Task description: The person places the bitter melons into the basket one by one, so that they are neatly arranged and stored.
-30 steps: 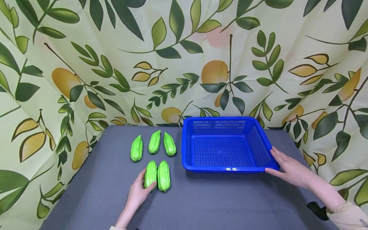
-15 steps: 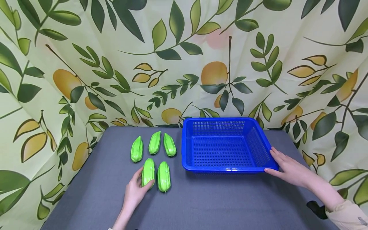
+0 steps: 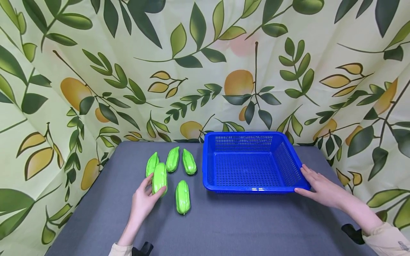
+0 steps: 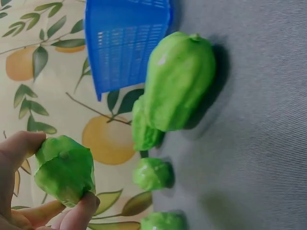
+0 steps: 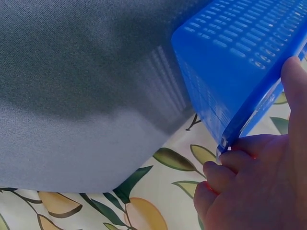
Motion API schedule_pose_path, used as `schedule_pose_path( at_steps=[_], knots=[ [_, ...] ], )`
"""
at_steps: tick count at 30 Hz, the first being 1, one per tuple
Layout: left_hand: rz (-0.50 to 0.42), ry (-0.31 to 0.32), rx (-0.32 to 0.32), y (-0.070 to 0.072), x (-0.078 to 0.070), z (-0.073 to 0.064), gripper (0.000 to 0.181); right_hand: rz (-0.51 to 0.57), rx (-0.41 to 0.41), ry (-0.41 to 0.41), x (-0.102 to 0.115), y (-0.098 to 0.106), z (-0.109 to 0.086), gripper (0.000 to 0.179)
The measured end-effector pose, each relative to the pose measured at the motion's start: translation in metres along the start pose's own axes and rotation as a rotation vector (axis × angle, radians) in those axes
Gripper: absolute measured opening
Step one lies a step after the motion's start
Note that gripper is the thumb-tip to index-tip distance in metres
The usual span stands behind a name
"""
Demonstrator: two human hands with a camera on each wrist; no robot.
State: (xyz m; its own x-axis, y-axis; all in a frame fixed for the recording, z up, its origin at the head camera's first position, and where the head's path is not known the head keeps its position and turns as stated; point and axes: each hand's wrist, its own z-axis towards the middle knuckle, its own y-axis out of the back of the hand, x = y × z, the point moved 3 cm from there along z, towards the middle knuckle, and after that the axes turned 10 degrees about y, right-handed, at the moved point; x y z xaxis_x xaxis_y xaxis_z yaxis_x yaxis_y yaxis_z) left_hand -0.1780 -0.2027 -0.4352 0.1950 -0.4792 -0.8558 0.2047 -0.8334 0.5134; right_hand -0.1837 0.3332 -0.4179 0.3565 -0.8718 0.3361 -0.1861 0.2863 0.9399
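Observation:
My left hand (image 3: 142,200) holds a bright green, ridged bitter melon (image 3: 159,179) between thumb and fingers. In the left wrist view this bitter melon (image 4: 65,170) is up off the table, its blunt end toward the camera. In the head view it overlaps another bitter melon (image 3: 152,163) lying behind it. Two more, a middle bitter melon (image 3: 172,159) and a right-hand bitter melon (image 3: 189,162), lie at the back, and a single bitter melon (image 3: 183,197) lies nearer. My right hand (image 3: 323,188) grips the front right corner of a blue plastic basket (image 3: 256,188), thumb and fingers at its rim.
The slotted basket stands on a grey cloth-covered table (image 3: 243,227) with nothing in it. A leaf-and-fruit patterned curtain (image 3: 198,78) rises right behind the table and along both sides. A black strap (image 3: 353,234) shows by the right sleeve.
My left hand has lifted the bitter melon from beside the nearer one and carried it up and to the left. The right hand and basket have stayed in place.

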Motion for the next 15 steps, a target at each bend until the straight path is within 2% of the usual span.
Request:
schedule_pose_path(
  at_steps=[7, 15],
  knots=[
    [-0.004, 0.007, -0.003, 0.006, -0.014, 0.002, 0.071, 0.015, -0.001, 0.006, 0.001, 0.001, 0.000, 0.094],
    [-0.003, -0.006, -0.020, 0.008, -0.024, 0.004, 0.069, 0.026, 0.002, 0.002, 0.001, 0.001, 0.001, 0.095]
  ],
)
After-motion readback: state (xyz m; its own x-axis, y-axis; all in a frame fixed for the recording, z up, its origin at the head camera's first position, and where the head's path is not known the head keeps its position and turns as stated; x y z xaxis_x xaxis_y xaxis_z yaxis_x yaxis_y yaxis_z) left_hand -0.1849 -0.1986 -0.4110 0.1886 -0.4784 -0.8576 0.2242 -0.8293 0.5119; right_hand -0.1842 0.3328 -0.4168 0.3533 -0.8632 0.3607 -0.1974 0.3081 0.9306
